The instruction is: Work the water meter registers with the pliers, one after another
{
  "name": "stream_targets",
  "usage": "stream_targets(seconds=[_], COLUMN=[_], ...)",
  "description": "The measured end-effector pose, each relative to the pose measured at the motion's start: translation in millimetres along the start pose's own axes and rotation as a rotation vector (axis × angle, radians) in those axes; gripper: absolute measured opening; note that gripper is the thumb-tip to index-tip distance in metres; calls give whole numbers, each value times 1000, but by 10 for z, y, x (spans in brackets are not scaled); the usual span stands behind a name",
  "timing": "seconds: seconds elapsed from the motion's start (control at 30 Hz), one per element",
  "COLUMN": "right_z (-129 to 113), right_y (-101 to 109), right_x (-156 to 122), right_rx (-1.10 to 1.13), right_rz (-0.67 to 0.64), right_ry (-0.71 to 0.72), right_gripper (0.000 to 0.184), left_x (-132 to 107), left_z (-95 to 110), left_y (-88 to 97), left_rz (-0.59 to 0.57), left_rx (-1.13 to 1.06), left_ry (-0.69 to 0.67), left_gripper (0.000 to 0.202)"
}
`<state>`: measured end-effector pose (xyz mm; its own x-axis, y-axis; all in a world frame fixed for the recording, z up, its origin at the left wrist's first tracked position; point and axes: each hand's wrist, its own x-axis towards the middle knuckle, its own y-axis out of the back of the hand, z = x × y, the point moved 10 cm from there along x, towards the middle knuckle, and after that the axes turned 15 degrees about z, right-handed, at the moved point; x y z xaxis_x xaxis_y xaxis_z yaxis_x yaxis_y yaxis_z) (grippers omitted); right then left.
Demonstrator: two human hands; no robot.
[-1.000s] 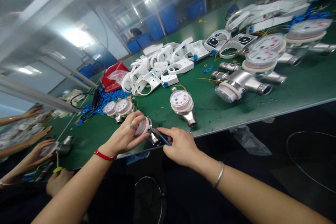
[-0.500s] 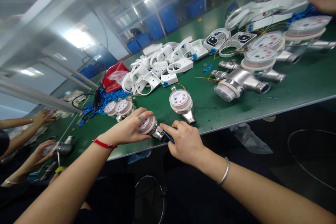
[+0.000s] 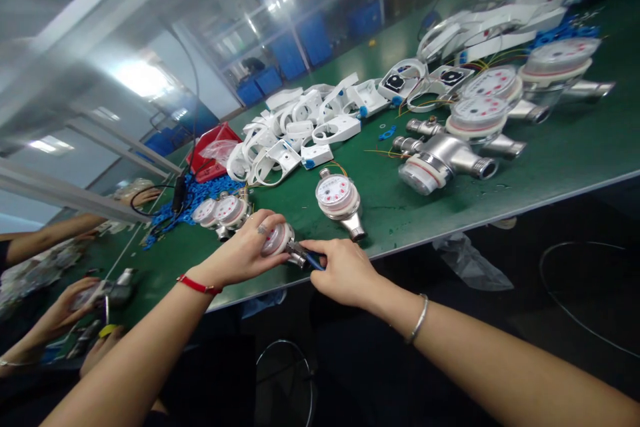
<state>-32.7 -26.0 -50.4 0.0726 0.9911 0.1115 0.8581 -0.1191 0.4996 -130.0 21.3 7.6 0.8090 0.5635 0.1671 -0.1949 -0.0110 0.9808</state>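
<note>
My left hand [image 3: 243,255] is wrapped round a small steel water meter [image 3: 279,240] with a white and red dial, at the near edge of the green table [image 3: 410,213]. My right hand [image 3: 343,271] pinches a blue-handled tool [image 3: 311,259] whose tip meets the meter's threaded end. A red band is on my left wrist and a silver bangle on my right. Just beyond stands another small meter [image 3: 338,196], dial up.
A pair of small meters [image 3: 221,212] lies to the left by blue parts [image 3: 197,193] and a red bin [image 3: 213,147]. White plastic housings [image 3: 300,127] are heaped behind. Larger steel meters [image 3: 450,153] lie to the right. Another person's hands [image 3: 60,310] work at the far left.
My hands and the meter have stayed at the table edge with only small shifts; the right hand has turned a little on the tool. The view has drifted slightly.
</note>
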Motion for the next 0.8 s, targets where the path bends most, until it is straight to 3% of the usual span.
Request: stream_targets(seconds=[0.13, 0.27, 0.43, 0.6, 0.7, 0.8], right_z=[94, 52, 6, -213, -425, -561], right_y=[-135, -120, 44, 308, 279, 218], right_x=[4, 47, 55, -87, -131, -87], right_rx=[206, 234, 102, -276, -450, -546], right_rz=[-49, -14, 47, 197, 212, 212], right_ry=[-98, -78, -54, 176, 362, 460], right_gripper=[54, 54, 52, 59, 55, 47], left_x=[36, 148, 281, 310, 362, 438], left_z=[-33, -90, -146, -329, -423, -394], left_y=[15, -23, -18, 6, -16, -95], left_rz=[-99, -233, -170, -90, -88, -127], left_rx=[-27, -42, -120, -99, -116, -78], left_ry=[29, 48, 86, 177, 274, 297], left_gripper=[47, 47, 35, 40, 41, 40])
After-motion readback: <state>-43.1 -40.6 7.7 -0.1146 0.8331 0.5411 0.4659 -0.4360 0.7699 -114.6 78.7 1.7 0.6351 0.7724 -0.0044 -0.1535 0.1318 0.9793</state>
